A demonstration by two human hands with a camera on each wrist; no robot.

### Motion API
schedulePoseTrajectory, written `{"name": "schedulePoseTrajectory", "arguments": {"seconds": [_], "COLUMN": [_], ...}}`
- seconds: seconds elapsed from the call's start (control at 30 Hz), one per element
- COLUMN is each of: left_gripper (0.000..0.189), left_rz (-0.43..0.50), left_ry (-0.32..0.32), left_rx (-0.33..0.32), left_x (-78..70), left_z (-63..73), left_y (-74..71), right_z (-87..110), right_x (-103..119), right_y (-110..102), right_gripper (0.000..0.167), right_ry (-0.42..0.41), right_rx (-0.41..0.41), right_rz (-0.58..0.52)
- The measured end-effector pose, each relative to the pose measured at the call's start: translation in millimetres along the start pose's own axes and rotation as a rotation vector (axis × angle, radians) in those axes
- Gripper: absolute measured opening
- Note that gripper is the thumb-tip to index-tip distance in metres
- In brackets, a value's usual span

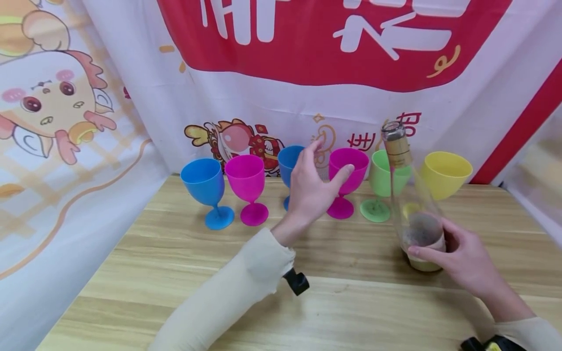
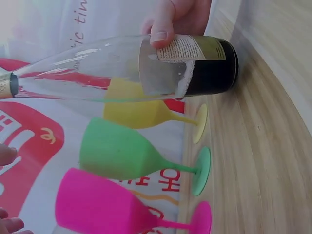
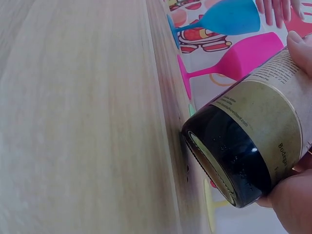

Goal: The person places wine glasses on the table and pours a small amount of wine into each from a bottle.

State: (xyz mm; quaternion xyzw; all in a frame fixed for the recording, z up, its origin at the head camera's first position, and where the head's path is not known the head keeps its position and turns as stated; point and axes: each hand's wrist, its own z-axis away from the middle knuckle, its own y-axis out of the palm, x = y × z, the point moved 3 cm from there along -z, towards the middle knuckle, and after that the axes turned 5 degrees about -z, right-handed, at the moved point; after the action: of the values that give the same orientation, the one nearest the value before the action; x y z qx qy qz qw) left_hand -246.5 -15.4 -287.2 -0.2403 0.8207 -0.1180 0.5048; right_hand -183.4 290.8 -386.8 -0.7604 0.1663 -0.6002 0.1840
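My right hand (image 1: pixel 467 256) grips a clear glass wine bottle (image 1: pixel 414 195) low down, around its label, with the thumb across the front. Dark liquid with some froth fills the bottom of the bottle (image 2: pixel 209 75); its neck leans a little left in the head view, and its base is close to the tabletop. My left hand (image 1: pixel 311 187) is held up with fingers extended and thumb spread, holding nothing. It overlaps the middle blue goblet (image 1: pixel 287 163), and its thumb crosses the right-hand magenta goblet (image 1: pixel 349 163). Behind the bottle stands a light green goblet (image 1: pixel 379 175).
A blue goblet (image 1: pixel 203 183) and a magenta goblet (image 1: pixel 245 179) stand at the left of the row. At the right end is a yellow goblet (image 1: pixel 448 173), partly behind the bottle. The wooden table (image 1: pixel 342 307) ends at a printed cloth backdrop (image 1: pixel 263 107).
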Motion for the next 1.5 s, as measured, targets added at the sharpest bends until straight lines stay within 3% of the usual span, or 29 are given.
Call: {"name": "schedulePoseTrajectory", "arguments": {"seconds": [0.2, 0.43, 0.57, 0.77, 1.13, 1.3, 1.5], "left_gripper": [0.078, 0.085, 0.087, 0.090, 0.101, 0.106, 0.108], "left_rz": [0.008, -0.048, -0.040, -0.033, -0.068, -0.085, -0.063], "left_ry": [0.068, 0.016, -0.012, -0.073, -0.202, -0.281, -0.329], "left_rx": [-0.061, -0.056, -0.057, -0.030, 0.013, 0.019, -0.009], "left_x": [5.7, 20.3, 25.4, 31.8, 39.4, 44.2, 55.2], "left_z": [4.9, -2.1, -6.9, -11.7, -15.8, -21.7, -26.3], "left_y": [-25.3, -52.5, -59.2, -52.5, -37.8, -28.5, -20.1], "right_z": [0.6, -2.6, -2.1, 0.1, 0.5, 3.1, 1.7], "right_x": [2.3, -0.4, -0.6, 1.3, 0.9, 2.2, 2.3], "right_y": [2.8, 3.1, 3.4, 1.8, 3.1, 2.9, 1.6], "right_gripper": [0.068, 0.071, 0.070, 0.069, 0.070, 0.070, 0.070], "right_ry": [-0.007, 0.045, 0.020, -0.037, -0.055, -0.059, -0.036], "right_rx": [0.017, 0.030, 0.025, 0.020, 0.020, 0.025, 0.026], "right_rz": [0.011, 0.016, -0.005, -0.025, -0.018, -0.020, -0.006]}}
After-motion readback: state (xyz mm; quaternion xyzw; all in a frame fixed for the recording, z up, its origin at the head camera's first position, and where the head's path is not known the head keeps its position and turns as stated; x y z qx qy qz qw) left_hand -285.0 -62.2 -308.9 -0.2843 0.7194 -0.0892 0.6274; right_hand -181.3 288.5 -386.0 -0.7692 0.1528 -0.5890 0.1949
